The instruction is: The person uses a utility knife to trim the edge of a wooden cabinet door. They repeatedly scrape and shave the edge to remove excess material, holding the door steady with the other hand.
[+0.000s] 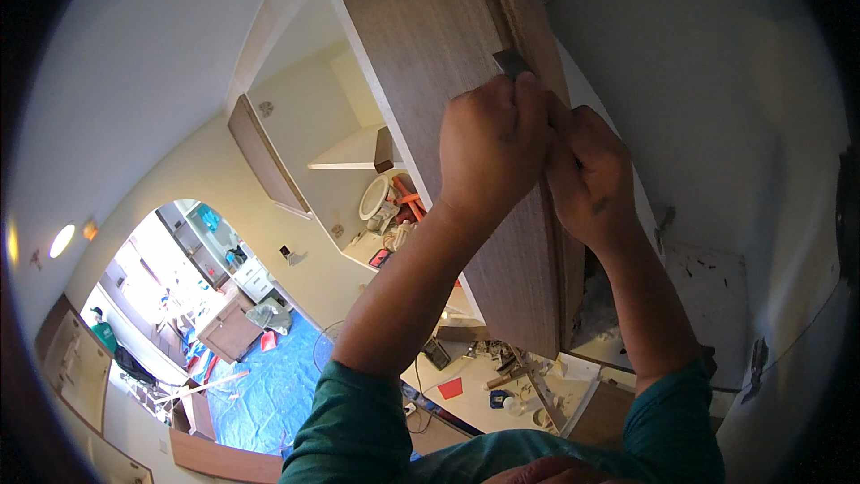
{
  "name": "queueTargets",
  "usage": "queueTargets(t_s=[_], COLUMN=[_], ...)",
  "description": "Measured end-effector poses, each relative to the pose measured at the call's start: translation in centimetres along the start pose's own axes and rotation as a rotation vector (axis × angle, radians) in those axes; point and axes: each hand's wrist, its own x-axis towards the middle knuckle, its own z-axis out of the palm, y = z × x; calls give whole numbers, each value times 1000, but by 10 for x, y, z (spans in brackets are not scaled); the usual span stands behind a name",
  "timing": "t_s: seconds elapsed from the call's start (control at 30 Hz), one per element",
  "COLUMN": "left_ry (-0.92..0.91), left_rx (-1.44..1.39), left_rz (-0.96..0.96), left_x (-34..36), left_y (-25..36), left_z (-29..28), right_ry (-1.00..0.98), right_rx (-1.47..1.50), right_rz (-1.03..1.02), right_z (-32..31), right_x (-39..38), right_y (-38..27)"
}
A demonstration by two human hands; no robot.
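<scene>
The 2 hands meet at the edge of a brown wood panel (511, 278). The left hand (495, 136) is curled tight around a dark blade (511, 63), whose flat end sticks out above the fingers, right by the panel's edge. The right hand (589, 170) presses against the left one, fingers bent; they are partly hidden, so I cannot tell if they grip the blade too. Left of the panel, an open cabinet (296, 81) holds a white tub (374, 198) and orange tools (410, 202). Below, a red card (450, 388) lies on the cluttered worktop (473, 405). Beyond an archway, a blue sheet (260, 399) covers the floor.
</scene>
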Motion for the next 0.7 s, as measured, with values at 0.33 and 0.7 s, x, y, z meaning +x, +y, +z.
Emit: queueTargets(t_s=[0.33,0.7], left_ry=[8,-10], left_rx=[189,-8], left_rz=[191,-63], left_x=[10,1], left_y=[-6,-1], left_z=[-1,0], right_ry=[21,47], right_rx=[16,30], right_rz=[6,-20], right_z=[3,3], right_x=[7,2], right_y=[3,0])
